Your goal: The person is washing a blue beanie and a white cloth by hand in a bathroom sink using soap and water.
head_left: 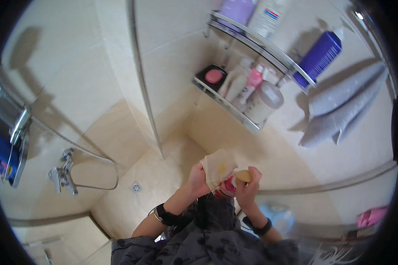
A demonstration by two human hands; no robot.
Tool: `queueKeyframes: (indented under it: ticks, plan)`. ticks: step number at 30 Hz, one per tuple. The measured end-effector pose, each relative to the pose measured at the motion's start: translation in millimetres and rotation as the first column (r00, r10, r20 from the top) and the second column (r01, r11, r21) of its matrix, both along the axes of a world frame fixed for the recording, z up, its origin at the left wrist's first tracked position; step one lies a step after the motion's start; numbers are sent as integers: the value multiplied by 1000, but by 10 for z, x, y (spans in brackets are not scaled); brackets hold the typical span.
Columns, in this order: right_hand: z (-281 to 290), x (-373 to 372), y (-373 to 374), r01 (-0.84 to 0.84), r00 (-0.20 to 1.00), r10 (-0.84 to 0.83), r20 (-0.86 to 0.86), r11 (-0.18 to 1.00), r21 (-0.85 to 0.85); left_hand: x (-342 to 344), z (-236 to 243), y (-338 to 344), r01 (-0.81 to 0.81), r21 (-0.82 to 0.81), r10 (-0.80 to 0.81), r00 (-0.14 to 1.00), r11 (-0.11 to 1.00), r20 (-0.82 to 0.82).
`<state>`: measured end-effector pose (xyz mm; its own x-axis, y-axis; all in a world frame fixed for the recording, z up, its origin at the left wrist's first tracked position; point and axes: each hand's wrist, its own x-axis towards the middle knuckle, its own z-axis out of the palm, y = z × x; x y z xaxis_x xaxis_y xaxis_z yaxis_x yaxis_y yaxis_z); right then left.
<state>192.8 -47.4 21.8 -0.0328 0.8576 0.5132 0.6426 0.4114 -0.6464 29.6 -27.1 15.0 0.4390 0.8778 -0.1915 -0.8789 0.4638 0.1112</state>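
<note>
In front of my body, my left hand (199, 180) is closed on a thin cream cloth (217, 169) that has a yellow stain on it. My right hand (248, 187) grips a small, round, tan lid-like disc (243, 176) by its edge. Between the two hands sits a container (226, 187) with red and pink on it, partly hidden by the cloth. Whether a hand supports this container, I cannot tell. Dark bands circle both my wrists.
Ahead, a two-tier metal corner shelf (234, 108) carries bottles, a jar and pink soap (214, 76). Beside it hangs a grey towel (345, 106). To the left are a wall tap (64, 174) with a shower hose and a floor drain (136, 188). A glass panel edge (147, 92) stands upright.
</note>
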Motion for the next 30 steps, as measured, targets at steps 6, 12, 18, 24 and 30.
queueKeyframes:
  ticks: [6, 12, 18, 24, 30]
  plan:
    - [-135, -215, 176, -294, 956, 292, -32, 951, -94, -502, -132, -220, -314, -92, 308, 948, 945, -74]
    - [-405, -541, 553, -704, 705, 675, -218, 703, -103, -888, -251, -745, -721, -116, 728, 684, 683, 32]
    - [-38, -248, 653, -917, 372, 878, -301, 298, -265, -63, -206, -1524, -944, -286, 975, 201, 166, -99]
    - [743, -704, 411, -958, 116, 993, -31, 104, -267, 155, -94, -2334, -935, -171, 950, -310, -312, -40]
    - [939, -1455, -539, -898, -126, 950, -285, -231, -374, 399, 227, -3556, -709, -179, 724, -689, -683, -32]
